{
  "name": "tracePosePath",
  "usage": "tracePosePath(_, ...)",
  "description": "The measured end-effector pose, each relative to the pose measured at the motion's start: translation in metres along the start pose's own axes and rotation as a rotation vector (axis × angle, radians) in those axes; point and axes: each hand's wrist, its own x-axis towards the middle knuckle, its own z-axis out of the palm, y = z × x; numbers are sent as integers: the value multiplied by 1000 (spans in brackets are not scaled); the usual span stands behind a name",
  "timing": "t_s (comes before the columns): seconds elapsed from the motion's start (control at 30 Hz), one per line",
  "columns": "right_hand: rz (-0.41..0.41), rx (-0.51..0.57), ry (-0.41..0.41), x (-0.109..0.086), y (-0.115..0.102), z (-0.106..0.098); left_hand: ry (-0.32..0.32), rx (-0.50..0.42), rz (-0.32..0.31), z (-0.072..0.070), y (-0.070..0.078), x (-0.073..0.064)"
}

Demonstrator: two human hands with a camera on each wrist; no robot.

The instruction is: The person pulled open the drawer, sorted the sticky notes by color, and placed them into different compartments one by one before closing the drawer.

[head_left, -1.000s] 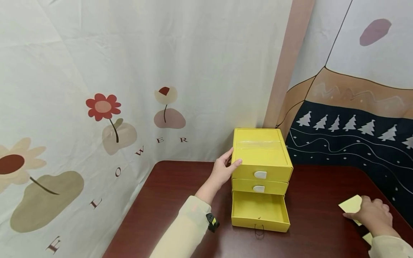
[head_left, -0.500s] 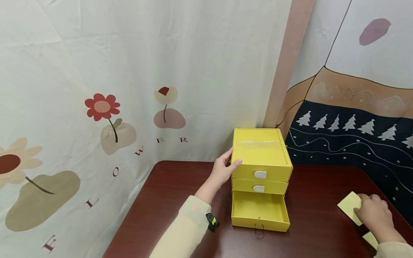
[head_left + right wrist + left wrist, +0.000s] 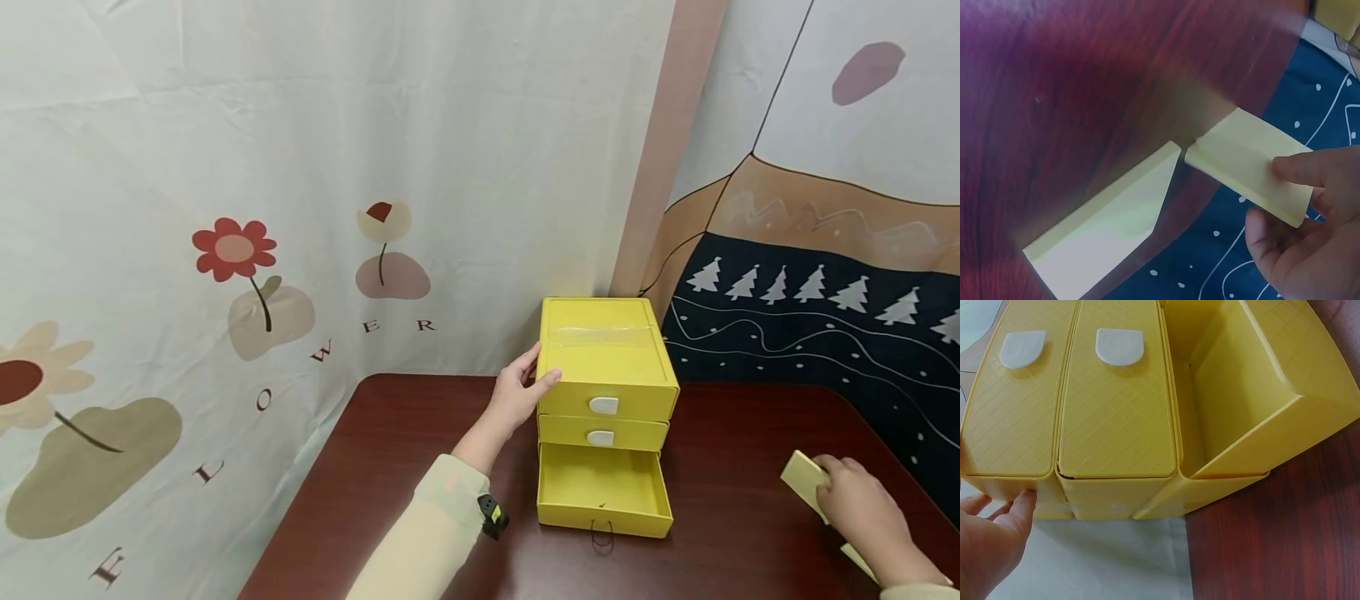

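A yellow three-drawer box stands on the table, its bottom drawer pulled out and bare inside. Against the box's left side, near the top front corner, my left hand rests with extended fingers; in the left wrist view the thumb touches that side. Over at the table's right, my right hand pinches a pale yellow sticky note pad between thumb and fingers, tilted up. A second sticky note pad lies beside it, partly covered by the hand in the head view.
White tabs mark the two upper drawers, which are pushed in. A thin dark loop hangs at the bottom drawer's front. Printed cloth hangs behind the dark red table.
My right hand has tilted the pinched sticky note pad more upright and shifted slightly left. The left hand and the drawer box stay as they were.
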Motion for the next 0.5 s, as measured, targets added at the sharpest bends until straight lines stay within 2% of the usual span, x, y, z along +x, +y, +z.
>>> tracePosePath(0.13,-32,-4,8,-2,-5,1,-1,0,-3,0,0,0)
tracePosePath(0.5,-130,20,312,-14,-36,3,2,-6,3,0,0,1)
